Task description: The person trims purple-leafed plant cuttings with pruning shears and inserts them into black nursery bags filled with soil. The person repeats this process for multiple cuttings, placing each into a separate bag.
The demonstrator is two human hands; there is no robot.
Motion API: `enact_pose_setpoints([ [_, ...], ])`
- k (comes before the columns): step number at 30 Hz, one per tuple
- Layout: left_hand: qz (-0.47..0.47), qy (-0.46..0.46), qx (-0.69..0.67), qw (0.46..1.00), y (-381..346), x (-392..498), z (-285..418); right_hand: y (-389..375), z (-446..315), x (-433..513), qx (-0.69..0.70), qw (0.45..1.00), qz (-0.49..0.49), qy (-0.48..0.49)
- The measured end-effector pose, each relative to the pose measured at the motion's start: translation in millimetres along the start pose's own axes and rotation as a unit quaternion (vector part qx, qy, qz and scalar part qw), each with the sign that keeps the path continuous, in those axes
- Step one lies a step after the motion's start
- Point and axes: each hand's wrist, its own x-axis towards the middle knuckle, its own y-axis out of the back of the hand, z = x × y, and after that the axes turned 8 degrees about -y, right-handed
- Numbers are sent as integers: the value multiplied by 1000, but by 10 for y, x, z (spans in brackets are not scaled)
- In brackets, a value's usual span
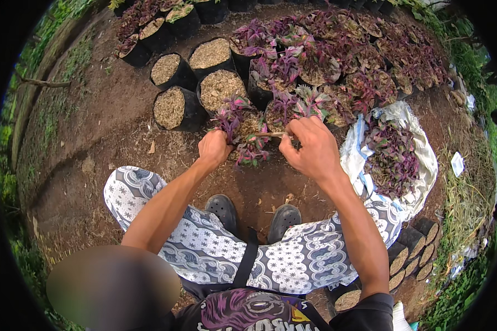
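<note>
My right hand (312,147) grips a thin wooden stick (271,134), which points left over a planting bag's light, chaffy fill (249,123). In that bag stand a purple-leaved cutting (230,120) and a pink-and-green one (252,149). My left hand (215,145) is curled at the bag's left side, against the purple-leaved cutting. Its fingertips are partly hidden, so whether they pinch a stem or the bag's rim cannot be made out. Just beyond my right hand grows a variegated plant (310,101) with jagged leaves.
Black planting bags with bare fill (221,91) stand ahead to the left. Rows of planted bags (352,53) spread toward the right. A white woven sack (424,165) holds loose purple cuttings (391,157) beside my right knee. Smaller filled bags (399,260) lie behind it.
</note>
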Motion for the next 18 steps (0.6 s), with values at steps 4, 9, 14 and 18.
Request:
enact_pose_setpoints([
  [4,-7,-7,44,999,26,16,58,20,-9,-33,3,1000,4,0],
  [9,-111,32,-38,993,169,149,43,54,3,-65,-1,1000,7,5],
  [14,-102,24,-117,988,249,217,-18,50,-8,-62,5,1000,12,2],
  [18,-87,-6,-114,990,249,200,7,29,-22,-46,2,1000,-1,0],
])
